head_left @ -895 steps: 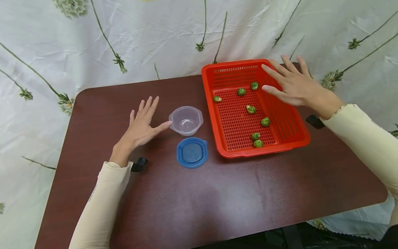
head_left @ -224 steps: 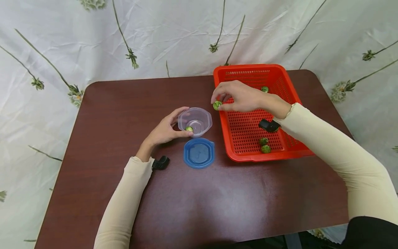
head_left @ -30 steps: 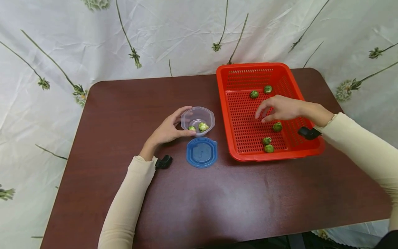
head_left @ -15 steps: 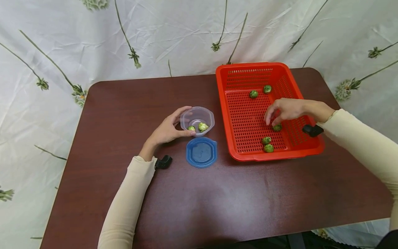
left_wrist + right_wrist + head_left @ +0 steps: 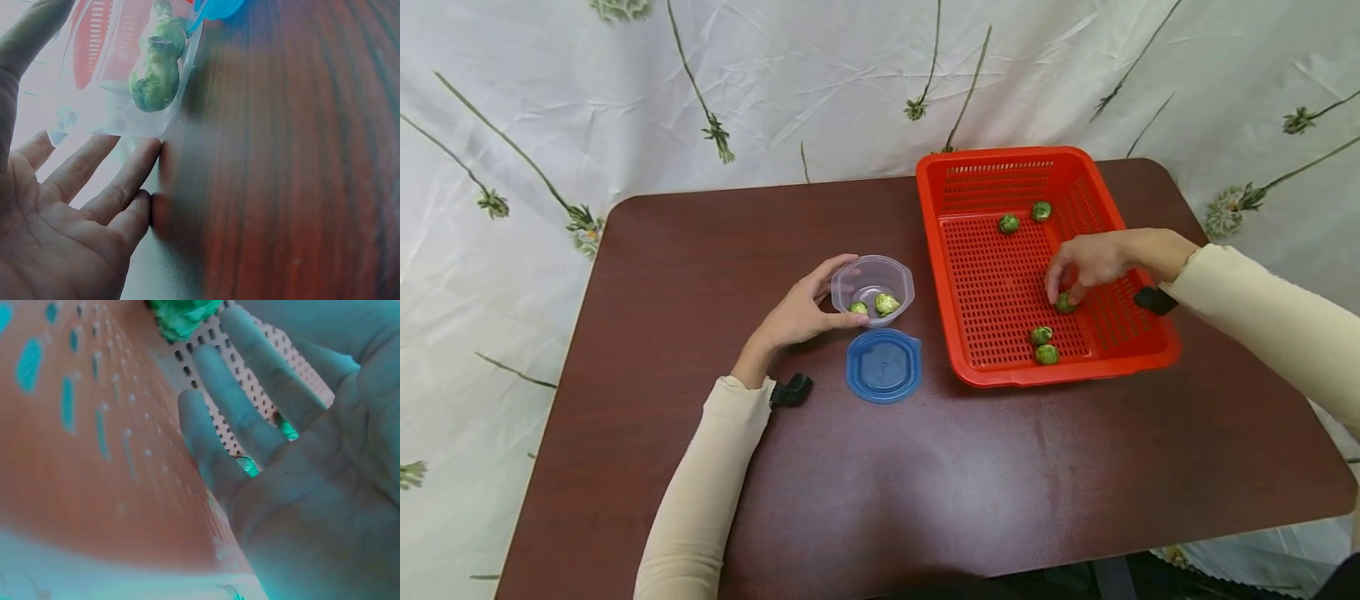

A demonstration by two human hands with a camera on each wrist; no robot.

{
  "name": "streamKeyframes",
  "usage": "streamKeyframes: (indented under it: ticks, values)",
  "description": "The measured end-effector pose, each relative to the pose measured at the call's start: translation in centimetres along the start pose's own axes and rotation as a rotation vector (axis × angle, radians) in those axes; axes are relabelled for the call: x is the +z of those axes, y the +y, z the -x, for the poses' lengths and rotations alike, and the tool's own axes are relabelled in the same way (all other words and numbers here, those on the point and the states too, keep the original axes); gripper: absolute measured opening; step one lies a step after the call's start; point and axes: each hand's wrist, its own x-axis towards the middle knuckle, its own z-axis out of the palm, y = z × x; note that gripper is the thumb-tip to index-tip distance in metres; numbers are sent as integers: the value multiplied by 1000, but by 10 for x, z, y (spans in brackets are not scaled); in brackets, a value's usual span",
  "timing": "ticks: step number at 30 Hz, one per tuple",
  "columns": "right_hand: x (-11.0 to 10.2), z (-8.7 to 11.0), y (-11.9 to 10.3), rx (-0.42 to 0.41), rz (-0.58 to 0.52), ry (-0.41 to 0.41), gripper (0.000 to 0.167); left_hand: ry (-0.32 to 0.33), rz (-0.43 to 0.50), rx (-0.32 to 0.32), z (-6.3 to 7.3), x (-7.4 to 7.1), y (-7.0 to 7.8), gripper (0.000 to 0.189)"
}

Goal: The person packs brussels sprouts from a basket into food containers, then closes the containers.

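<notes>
My left hand (image 5: 797, 315) holds a clear plastic container (image 5: 891, 277), thumb at the near side and fingers behind it. Inside the container lie two Brussels sprouts (image 5: 886, 304), seen through its wall in the left wrist view as green sprouts (image 5: 153, 84). Over in the red basket (image 5: 981, 380), my right hand (image 5: 1096, 260) reaches down and pinches a Brussels sprout (image 5: 1063, 303) between thumb and fingertips. That sprout (image 5: 181, 315) shows at the top of the right wrist view, by the fingertips. A blue lid (image 5: 883, 367) lies just in front of the container.
Two more sprouts (image 5: 1009, 223) sit toward the back of the basket, and another pair (image 5: 1046, 354) lies near its front. The brown table (image 5: 760, 508) ends at a white floral cloth (image 5: 842, 92) behind.
Within the last second my right hand moves right and down to the sprout and closes on it. The container, bare at first, now holds two sprouts; my left hand stays on it.
</notes>
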Motion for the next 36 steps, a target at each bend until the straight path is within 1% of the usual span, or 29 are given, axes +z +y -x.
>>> streamKeyframes:
  ticks: [3,8,17,24,28,36]
  values:
    - [-1,-2,0,23,16,-20,22,2,0,-2,1,0,0,87]
    - [2,-3,-1,22,27,-43,25,-5,3,-1,0,1,1,87]
    - [3,-3,-4,20,61,-46,26,-6,34,-5,0,1,2,90]
    - [5,-6,-7,23,60,-57,29,-5,20,2,1,1,2,87]
    - [4,-6,-6,35,72,-49,29,-1,16,8,0,1,2,87]
    - [6,-6,-2,33,31,-51,28,2,10,1,0,1,1,86]
